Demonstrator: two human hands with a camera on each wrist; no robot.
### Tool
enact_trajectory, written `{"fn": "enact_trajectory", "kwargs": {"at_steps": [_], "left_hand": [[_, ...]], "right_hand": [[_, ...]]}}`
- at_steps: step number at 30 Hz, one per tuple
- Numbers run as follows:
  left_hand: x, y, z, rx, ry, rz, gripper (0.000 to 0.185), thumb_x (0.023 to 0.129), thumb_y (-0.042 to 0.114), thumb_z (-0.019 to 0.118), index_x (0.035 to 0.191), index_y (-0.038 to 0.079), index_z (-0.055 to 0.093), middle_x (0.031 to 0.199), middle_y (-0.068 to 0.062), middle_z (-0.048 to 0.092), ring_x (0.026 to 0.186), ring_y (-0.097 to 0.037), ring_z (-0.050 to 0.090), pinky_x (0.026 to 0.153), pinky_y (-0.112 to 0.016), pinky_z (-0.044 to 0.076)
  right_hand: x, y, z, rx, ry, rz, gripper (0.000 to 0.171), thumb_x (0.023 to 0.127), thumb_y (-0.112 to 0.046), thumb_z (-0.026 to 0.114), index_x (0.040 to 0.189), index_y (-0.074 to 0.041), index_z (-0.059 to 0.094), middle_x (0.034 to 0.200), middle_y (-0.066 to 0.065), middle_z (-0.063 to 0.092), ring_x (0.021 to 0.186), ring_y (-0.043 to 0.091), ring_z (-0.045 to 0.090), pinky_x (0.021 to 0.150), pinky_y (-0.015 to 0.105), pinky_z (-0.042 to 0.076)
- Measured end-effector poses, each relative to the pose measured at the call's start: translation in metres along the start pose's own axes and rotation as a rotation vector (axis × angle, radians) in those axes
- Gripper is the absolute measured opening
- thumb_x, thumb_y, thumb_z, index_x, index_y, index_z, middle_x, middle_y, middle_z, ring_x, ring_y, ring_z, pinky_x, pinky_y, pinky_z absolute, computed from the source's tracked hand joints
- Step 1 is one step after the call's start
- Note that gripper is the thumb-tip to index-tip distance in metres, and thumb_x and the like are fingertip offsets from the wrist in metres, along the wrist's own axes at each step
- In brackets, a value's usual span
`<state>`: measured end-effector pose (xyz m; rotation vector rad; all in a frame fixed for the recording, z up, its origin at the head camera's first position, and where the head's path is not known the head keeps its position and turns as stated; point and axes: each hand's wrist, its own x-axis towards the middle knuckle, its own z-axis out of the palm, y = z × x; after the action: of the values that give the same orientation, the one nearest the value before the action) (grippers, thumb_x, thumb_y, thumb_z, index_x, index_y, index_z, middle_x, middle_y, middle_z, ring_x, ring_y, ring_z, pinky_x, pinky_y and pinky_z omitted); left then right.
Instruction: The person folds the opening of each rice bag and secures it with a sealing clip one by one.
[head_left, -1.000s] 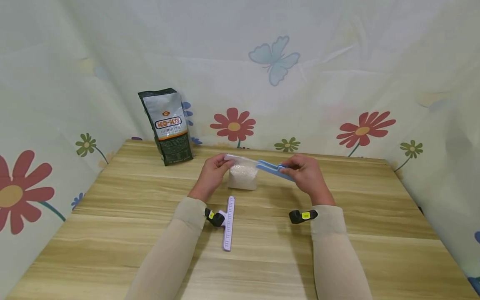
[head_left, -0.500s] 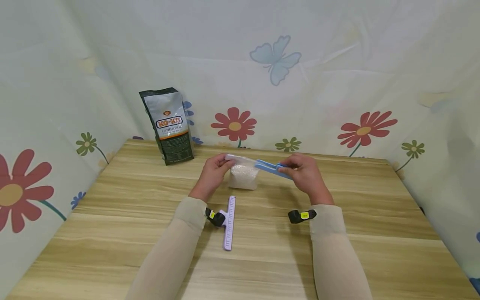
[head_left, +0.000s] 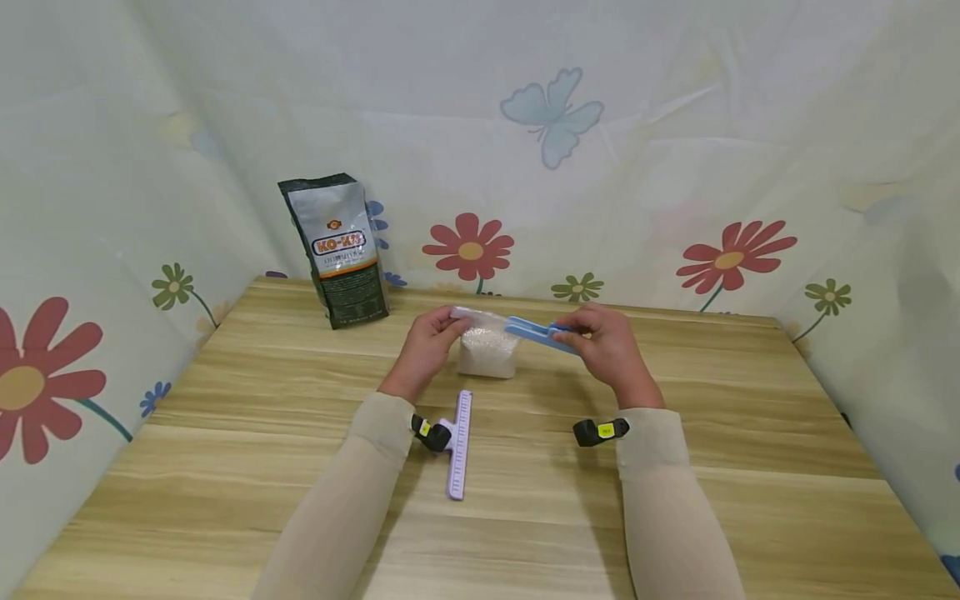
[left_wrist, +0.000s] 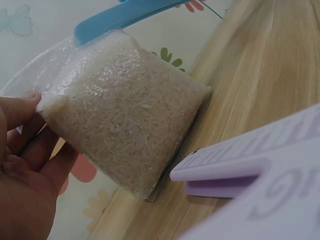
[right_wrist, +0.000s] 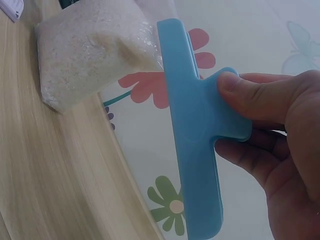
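Observation:
A clear plastic bag of rice (head_left: 487, 354) stands on the wooden table in the head view. My left hand (head_left: 422, 357) pinches the loose upper edge of this bag at its left corner, thumb on the near side in the left wrist view. My right hand (head_left: 617, 354) holds a light blue bag clip (right_wrist: 192, 125) by its handle, thumb pressed on the tab. The clip's jaws part at the bag end in the head view, and that end overlaps the right part of the bag's top. Bunched plastic rises above the rice (left_wrist: 125, 105).
A lilac bag clip with ruler marks (head_left: 461, 446) lies on the table (head_left: 750, 467) below the rice bag, near my left wrist. A dark green and silver KO-KO style packet (head_left: 341, 250) stands at the back left, against a flowered curtain (head_left: 645, 167).
My right hand has shifted slightly left, bringing the blue bag clip's end a little farther over the rice bag's top. My left hand and the bag stay nearly still.

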<state>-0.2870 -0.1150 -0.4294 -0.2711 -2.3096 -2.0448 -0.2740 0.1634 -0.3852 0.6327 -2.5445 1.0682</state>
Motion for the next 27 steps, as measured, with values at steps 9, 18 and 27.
{"fn": "enact_trajectory", "kwargs": {"at_steps": [9, 18, 27], "left_hand": [[-0.0023, 0.0013, -0.0001, 0.002, 0.003, -0.008, 0.022, 0.097, 0.025, 0.059, 0.108, 0.007, 0.066, 0.095, -0.003, 0.068, 0.089, -0.013, 0.054, 0.094, -0.049, 0.045], [-0.0022, 0.0014, -0.0004, 0.017, 0.004, -0.012, 0.021, 0.098, 0.025, 0.059, 0.108, 0.009, 0.066, 0.099, -0.005, 0.069, 0.092, -0.013, 0.055, 0.095, -0.047, 0.046], [-0.0022, 0.0048, -0.001, 0.032, -0.011, -0.046, 0.022, 0.098, 0.027, 0.057, 0.109, 0.009, 0.066, 0.097, -0.003, 0.067, 0.094, -0.021, 0.052, 0.091, -0.043, 0.045]], "right_hand": [[0.0003, -0.0033, 0.0023, -0.026, 0.005, -0.031, 0.013, 0.083, -0.012, 0.076, 0.096, -0.007, 0.076, 0.084, 0.004, 0.065, 0.079, 0.019, 0.062, 0.069, 0.034, 0.051], [0.0016, -0.0055, 0.0053, -0.024, 0.011, -0.063, 0.013, 0.083, -0.012, 0.076, 0.095, -0.007, 0.076, 0.085, 0.003, 0.065, 0.08, 0.019, 0.063, 0.069, 0.035, 0.051], [0.0021, -0.0083, 0.0061, -0.036, 0.011, -0.068, 0.015, 0.083, -0.012, 0.076, 0.097, -0.007, 0.076, 0.084, 0.004, 0.064, 0.08, 0.02, 0.062, 0.069, 0.034, 0.05]]}}
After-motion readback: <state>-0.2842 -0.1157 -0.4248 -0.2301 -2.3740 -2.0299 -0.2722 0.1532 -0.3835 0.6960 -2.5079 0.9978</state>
